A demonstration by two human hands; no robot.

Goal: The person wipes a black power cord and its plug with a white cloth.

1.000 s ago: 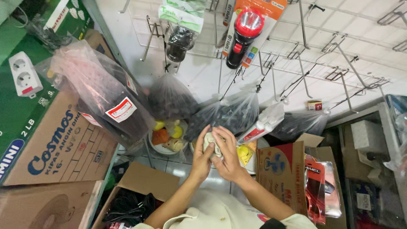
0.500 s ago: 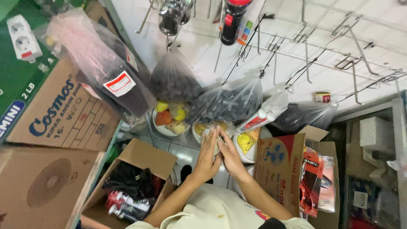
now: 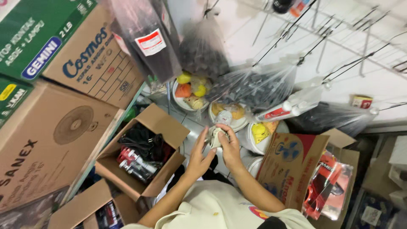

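Sleeve: a cream shirt sleeve [image 3: 203,212] fills the bottom edge, both bare forearms reaching up from it.
Left hand: the left hand [image 3: 198,156] has its fingers curled narrow against the underside of a small crumpled whitish packet [image 3: 215,136].
Right hand: the right hand [image 3: 230,144] grips the same packet from the other side, fingers closed on it.
Packet: held between both hands, above the floor and just in front of the tubs; it may be a wrapped small part, the view is too blurred to tell.
Open box: an open brown cardboard box [image 3: 146,148] of black cables and red-and-silver items stands left of the hands.
Fan box: a brown carton with a red and blue fan picture [image 3: 288,163] stands right of the hands.
Tubs: round white tubs [image 3: 231,116] of small yellow and orange pieces sit just beyond the hands.
Bags: clear plastic bags of dark small parts [image 3: 254,85] hang above the tubs from wire hooks [image 3: 339,46].
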